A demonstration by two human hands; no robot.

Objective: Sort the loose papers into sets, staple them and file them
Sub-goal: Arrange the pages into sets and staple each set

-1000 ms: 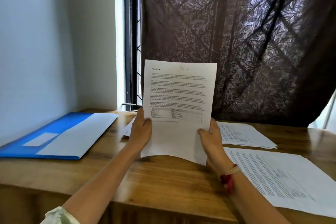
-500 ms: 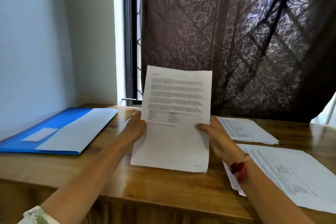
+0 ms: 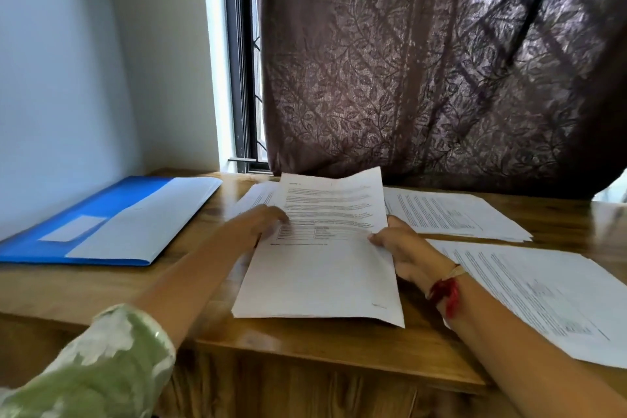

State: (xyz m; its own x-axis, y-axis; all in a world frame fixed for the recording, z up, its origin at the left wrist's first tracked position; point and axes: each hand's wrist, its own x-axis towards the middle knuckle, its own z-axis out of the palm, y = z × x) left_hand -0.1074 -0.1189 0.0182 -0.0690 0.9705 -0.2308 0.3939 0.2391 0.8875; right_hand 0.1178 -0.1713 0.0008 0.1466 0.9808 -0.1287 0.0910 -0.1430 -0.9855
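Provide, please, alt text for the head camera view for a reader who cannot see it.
A person's left hand and right hand hold a printed sheet by its side edges, low over a wooden table. A blue folder lies to the left, two paper stacks to the right, and a dark patterned curtain hangs behind.

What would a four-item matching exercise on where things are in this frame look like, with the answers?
Things:
1. blue folder
2. sheet with printed text
3. red thread
4. curtain

Places:
A. hangs over the window behind the desk
B. round the right wrist
C. lies flat at the left of the desk
D. between the left hand and the right hand, mid-desk

Pairs: 1-C, 2-D, 3-B, 4-A
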